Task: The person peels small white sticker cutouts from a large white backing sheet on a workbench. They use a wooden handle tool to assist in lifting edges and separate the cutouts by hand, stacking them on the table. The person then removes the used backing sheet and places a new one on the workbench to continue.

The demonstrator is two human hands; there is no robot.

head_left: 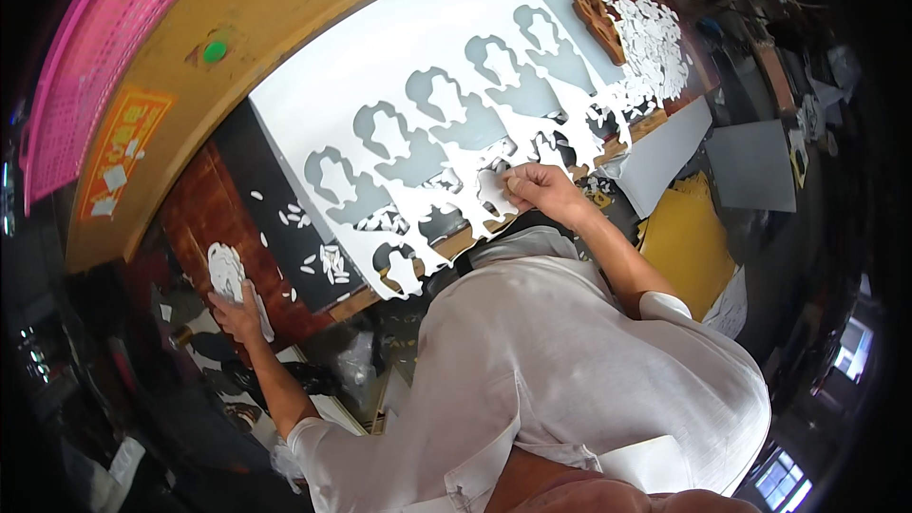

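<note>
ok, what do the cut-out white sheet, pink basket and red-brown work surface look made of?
White sheet: perhaps thin card or synthetic leather, matte; cut strips droop at the near edge.
Pink basket: likely moulded plastic, semi-gloss; regular perforations, even colour.
Red-brown work surface: maybe varnished wood or laminate, glossy; streaky highlights, material unclear.

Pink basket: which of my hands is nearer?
Left: the left hand is below the basket, at the white stack; the right hand is farther across, over the white sheet.
</note>
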